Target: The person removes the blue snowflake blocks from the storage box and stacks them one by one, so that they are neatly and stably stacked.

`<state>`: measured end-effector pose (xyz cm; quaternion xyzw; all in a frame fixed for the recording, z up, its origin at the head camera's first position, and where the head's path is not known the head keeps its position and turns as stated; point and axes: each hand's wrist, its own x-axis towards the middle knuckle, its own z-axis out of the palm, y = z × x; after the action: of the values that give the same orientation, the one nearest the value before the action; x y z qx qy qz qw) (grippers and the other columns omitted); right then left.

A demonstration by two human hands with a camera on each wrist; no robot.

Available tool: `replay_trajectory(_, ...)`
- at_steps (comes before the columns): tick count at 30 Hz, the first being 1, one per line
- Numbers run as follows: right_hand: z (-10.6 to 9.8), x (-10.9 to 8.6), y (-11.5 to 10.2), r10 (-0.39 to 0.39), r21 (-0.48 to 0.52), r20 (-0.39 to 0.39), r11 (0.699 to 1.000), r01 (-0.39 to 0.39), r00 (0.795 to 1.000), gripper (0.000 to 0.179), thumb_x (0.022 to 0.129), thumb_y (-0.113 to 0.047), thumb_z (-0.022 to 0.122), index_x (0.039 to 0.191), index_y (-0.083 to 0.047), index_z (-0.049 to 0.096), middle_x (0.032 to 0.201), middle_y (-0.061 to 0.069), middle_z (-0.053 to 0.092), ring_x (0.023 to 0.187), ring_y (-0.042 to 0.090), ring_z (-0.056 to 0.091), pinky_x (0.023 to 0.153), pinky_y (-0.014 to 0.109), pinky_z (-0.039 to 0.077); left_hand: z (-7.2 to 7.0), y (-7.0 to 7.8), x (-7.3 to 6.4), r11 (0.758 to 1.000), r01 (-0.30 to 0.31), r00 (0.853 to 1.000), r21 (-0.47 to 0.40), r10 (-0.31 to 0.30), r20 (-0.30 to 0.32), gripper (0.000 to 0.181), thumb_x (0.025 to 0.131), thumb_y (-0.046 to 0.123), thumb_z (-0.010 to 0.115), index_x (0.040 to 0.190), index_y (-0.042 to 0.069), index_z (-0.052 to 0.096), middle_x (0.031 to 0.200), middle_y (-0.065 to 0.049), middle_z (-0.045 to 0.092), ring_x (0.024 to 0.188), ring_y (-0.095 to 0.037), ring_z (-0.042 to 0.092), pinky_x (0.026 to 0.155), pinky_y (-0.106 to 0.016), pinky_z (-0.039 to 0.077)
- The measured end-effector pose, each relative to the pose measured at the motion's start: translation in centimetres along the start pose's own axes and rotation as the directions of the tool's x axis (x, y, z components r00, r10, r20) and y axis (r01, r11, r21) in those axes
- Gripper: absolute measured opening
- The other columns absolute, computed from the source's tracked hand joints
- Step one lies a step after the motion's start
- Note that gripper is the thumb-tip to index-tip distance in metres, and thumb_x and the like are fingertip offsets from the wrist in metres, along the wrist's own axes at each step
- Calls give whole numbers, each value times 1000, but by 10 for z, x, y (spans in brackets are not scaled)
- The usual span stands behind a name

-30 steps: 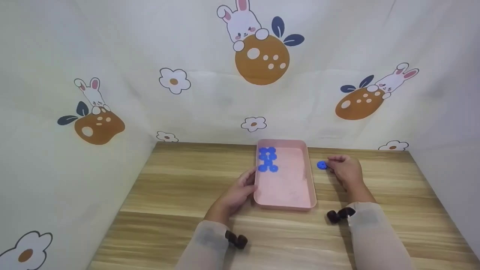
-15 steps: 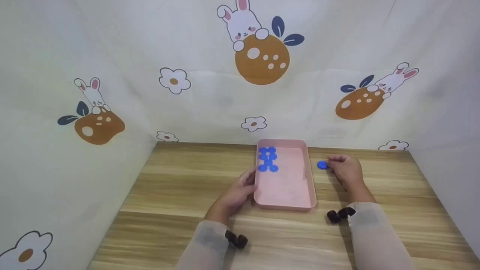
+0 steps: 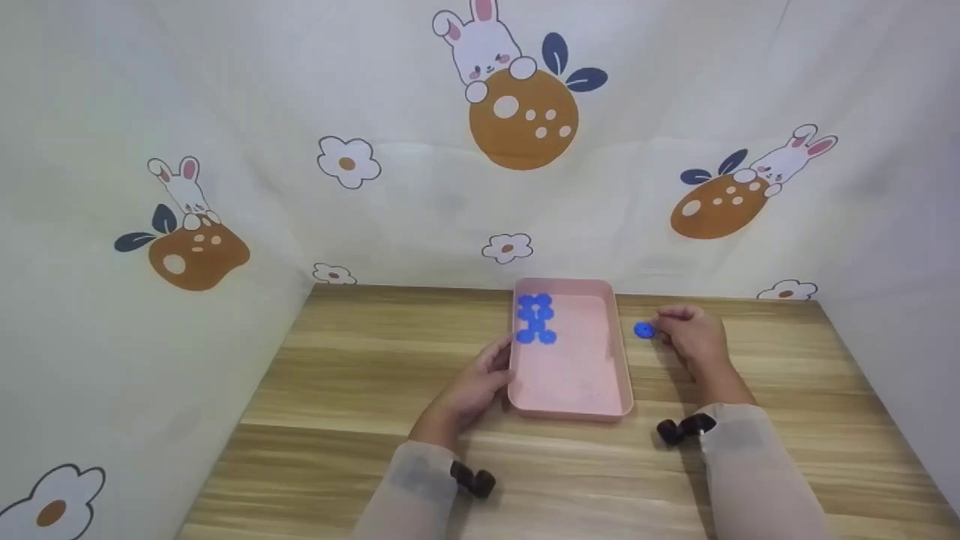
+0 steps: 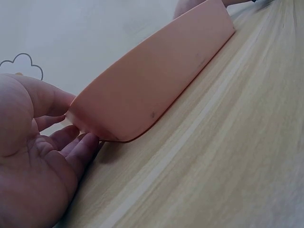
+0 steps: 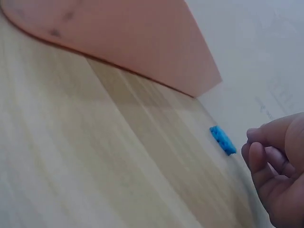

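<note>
A shallow pink tray point(image 3: 571, 375) lies lengthwise on the table. My left hand point(image 3: 474, 390) grips its left side near the front corner; in the left wrist view the digits of that left hand point(image 4: 42, 147) meet the tray's corner from rim to base. Inside the tray, joined blue flower-shaped discs point(image 3: 535, 324) sit against the far left. To the tray's right is a single blue notched disc point(image 3: 643, 330), with my right hand point(image 3: 694, 341) beside it. The right wrist view shows a gap between this blue disc point(image 5: 223, 140) and the curled, bunched fingertips point(image 5: 255, 151), which hold nothing.
The wood-grain table point(image 3: 360, 375) reaches back to a pale cloth wall point(image 3: 420, 202) printed with rabbits, fruit and flowers. Similar cloth hangs at both sides. Dark camera mounts point(image 3: 474, 478) sit on both wrists.
My right hand has shifted very slightly up and right, while the single disc stays in place. The left hand, tray and joined discs look unchanged.
</note>
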<state>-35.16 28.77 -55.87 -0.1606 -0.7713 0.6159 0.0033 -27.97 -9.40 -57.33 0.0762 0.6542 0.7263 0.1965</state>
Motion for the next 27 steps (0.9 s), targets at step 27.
replay_trajectory(27, 75, -14, -69, -142, -54, 212, 986, 156, 967, 35, 101, -22, 75, 126, 2, 74, 102, 6, 75, 99, 27, 72, 87, 35, 67, 0, -2, 2, 1000, 4, 1000, 2, -4, -10, 70, 105, -2, 47, 170, 11, 27, 178, -14, 28, 168, -33, 21, 137, -53, 22)
